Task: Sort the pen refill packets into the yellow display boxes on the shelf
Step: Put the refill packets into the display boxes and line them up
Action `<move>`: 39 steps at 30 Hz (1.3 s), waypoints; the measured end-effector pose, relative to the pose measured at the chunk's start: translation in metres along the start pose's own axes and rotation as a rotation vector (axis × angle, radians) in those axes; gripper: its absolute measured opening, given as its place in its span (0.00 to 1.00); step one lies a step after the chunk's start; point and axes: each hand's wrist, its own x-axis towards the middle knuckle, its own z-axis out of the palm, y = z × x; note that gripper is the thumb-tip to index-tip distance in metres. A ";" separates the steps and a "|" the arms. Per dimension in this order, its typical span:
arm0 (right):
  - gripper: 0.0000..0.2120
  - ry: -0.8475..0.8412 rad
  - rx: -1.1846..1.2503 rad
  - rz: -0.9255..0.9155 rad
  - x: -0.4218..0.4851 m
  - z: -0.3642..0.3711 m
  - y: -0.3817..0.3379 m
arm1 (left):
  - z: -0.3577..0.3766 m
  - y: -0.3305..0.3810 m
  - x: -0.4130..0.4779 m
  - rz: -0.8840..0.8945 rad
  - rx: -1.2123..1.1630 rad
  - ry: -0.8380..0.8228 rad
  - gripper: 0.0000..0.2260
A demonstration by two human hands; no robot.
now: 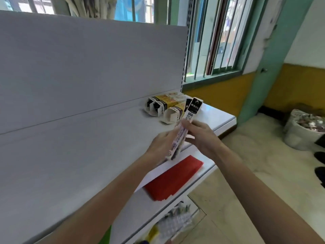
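Pen refill packets (189, 113), long narrow white plastic sleeves with black printed headers, stand as a small tilted bundle in the centre of the frame, held above the front edge of the white metal shelf (105, 138). The left hand (163, 147) cups the lower end with its fingers curled round it, and the right hand (200, 136) pinches the upper part between thumb and fingers. This looks like the carrying and sorting step, with no packet from this bundle yet in a box. Next, one packet must be drawn off, turned end-on and slid into an open mouth.

Just beyond the bundle, towards the upper centre, the yellow cardboard display boxes (168, 104) lie side by side on the shelf with their open ends facing the camera. The nearest mouth looks empty; the others show dark shapes that I cannot make out. At the right edge a white woven basket (295, 136) holds blurred mixed items
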 end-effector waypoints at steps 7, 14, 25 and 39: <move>0.07 0.317 -0.008 -0.123 0.066 -0.058 -0.013 | 0.007 -0.005 0.095 0.188 0.369 0.308 0.18; 0.07 0.339 -0.069 -0.201 0.120 -0.084 -0.026 | 0.006 -0.022 0.166 0.111 0.821 0.424 0.22; 0.06 0.244 0.449 -0.271 0.186 -0.082 -0.093 | -0.017 0.042 0.163 0.868 1.276 0.966 0.07; 0.10 -0.080 -0.655 -0.810 0.202 -0.095 -0.124 | 0.013 0.088 0.167 0.825 0.943 0.902 0.14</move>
